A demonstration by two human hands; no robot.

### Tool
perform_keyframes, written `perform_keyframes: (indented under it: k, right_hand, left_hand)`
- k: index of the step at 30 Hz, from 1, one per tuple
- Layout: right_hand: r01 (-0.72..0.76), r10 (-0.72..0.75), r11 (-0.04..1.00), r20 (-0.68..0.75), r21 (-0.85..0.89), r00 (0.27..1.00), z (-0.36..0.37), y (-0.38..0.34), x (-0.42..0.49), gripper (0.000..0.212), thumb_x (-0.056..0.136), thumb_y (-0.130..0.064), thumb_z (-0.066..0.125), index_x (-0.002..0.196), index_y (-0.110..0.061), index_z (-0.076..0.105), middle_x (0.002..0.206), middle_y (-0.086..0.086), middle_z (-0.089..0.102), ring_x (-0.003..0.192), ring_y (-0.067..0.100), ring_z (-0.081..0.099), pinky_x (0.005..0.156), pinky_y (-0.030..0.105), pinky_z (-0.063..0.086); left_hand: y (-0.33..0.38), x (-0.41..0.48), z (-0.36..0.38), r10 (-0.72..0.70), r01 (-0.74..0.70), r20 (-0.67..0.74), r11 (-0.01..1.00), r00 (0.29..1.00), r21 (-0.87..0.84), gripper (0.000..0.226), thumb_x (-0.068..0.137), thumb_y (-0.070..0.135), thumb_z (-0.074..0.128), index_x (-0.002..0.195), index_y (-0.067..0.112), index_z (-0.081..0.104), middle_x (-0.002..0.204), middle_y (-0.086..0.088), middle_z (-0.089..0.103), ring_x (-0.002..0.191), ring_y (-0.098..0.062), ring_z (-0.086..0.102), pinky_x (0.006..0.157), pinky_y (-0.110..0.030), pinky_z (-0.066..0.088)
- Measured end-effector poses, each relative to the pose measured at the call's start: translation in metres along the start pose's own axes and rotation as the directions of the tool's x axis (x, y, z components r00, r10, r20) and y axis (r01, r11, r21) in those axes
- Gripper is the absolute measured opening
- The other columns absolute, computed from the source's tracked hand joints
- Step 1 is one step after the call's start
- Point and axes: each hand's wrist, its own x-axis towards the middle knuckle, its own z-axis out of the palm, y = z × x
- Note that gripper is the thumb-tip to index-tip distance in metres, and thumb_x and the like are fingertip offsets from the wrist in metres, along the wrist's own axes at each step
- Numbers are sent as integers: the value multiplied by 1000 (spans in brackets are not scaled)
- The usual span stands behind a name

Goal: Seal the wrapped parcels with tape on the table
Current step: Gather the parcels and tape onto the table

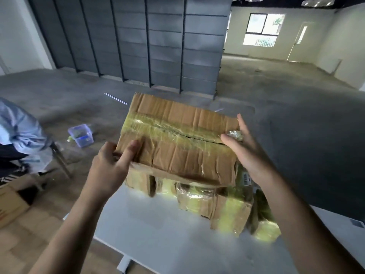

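above the white table (158, 224), a person is holding a cardboard parcel (177, 155) aloft, its long axis and taped seam (173, 131) running left to right between the hands. the left hand (110, 167) is gripping the near left corner. the right hand (248, 151) is resting at the right end, nearer the seam's split, touching a tape wad (234, 134); pinching or not cannot be told. more taped parcels (217, 202) are crowding beneath.

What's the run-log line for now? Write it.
left hand grips cardboard parcel | right hand pinches crumpled tape at its end | taped parcels on table
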Motion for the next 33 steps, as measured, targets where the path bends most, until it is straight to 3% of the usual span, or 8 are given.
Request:
perform_keyframes:
  k: [8,13,18,21,24,27,30,33]
  right_hand:
    - [-41,69,979,136,-201,988,10,-25,-25,87,75,-72,52,148,-50,11,153,-16,29,136,7,33,98,25,26]
    - [-103,193,920,208,-378,959,24,-16,-37,98,72,-75,45,153,-38,3,160,-12,10,145,10,16,106,27,20]
    - [-219,454,793,311,-568,835,43,14,-57,99,79,-74,42,153,-30,-8,161,-2,12,145,21,22,110,39,27]
    - [-303,542,773,332,-557,772,54,33,-63,98,85,-63,49,153,-23,-9,156,-5,26,134,19,40,78,3,39]
    - [-349,612,719,312,-601,726,60,59,-67,105,83,-63,53,153,-21,-13,137,-6,53,106,16,61,60,8,38]
    - [-389,663,663,261,-640,702,59,94,-72,114,78,-69,58,151,-20,-15,115,-1,64,93,14,65,66,19,44]
    - [-477,679,654,179,-587,712,52,118,-78,119,74,-63,68,152,-21,-12,153,6,35,128,21,48,88,22,41]
    - [-529,678,658,117,-535,726,42,135,-88,118,75,-57,72,153,-21,-8,159,5,19,139,22,33,100,25,36]
  left_hand:
    - [-22,3,-39,71,-61,47,980,996,-192,6,91,29,62,95,24,62,75,18,69,66,8,59,63,-12,46]
    - [-50,-1,-43,67,-28,190,980,980,-199,20,82,37,71,95,25,63,76,22,70,67,9,61,60,-6,45]
    - [-95,-7,-35,-72,87,323,996,944,-32,35,70,47,78,95,28,66,81,8,72,69,2,65,67,-28,47]
    - [-125,-12,-21,-189,193,426,981,885,33,42,71,46,69,105,23,64,90,-3,72,75,-12,69,67,-32,50]
    - [-153,-18,6,-241,196,506,970,828,142,37,83,40,68,112,19,60,97,-1,69,84,-16,67,70,-34,51]
    - [-166,-28,39,-227,161,572,973,788,164,29,88,33,66,110,17,55,95,0,66,82,-7,62,64,-23,46]
    - [-173,-35,68,-214,141,638,976,740,164,29,90,31,64,112,20,48,95,2,64,79,0,58,57,-13,40]
    - [-177,-36,88,-216,134,712,976,668,170,32,91,38,62,112,18,48,100,0,66,84,-7,62,65,-22,49]
